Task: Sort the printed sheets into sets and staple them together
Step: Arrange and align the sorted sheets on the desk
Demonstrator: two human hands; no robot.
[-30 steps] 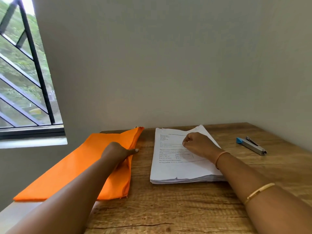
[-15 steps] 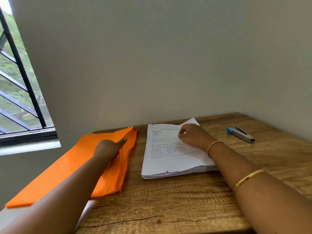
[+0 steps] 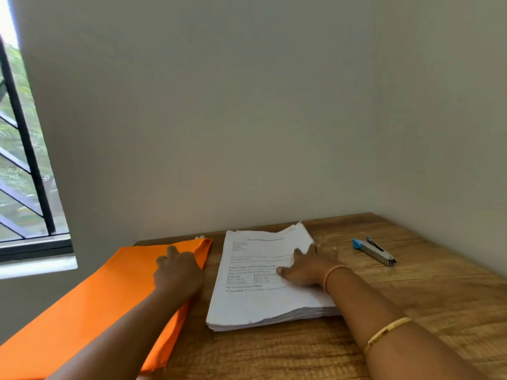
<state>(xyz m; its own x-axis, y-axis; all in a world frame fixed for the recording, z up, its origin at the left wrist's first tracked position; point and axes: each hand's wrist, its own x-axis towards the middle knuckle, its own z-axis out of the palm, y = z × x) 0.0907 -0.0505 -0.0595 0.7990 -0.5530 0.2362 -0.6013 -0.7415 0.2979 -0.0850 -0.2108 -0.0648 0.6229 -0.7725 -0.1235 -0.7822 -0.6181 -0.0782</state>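
Right hand (image 3: 307,270), fingers spread, lies flat on the stack (image 3: 263,281) at table (image 3: 411,311) centre, long axis running 12 to 6. Stapler (image 3: 374,251) lies at 2 o'clock, nearer this hand. Left hand (image 3: 178,272), fingers loosely spread, presses the orange folder (image 3: 96,303).

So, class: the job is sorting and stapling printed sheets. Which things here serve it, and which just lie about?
For the job:
stack of printed sheets
stapler
right hand, flat on the stack

Lying about:
orange folder, under the left hand
wooden desk
window
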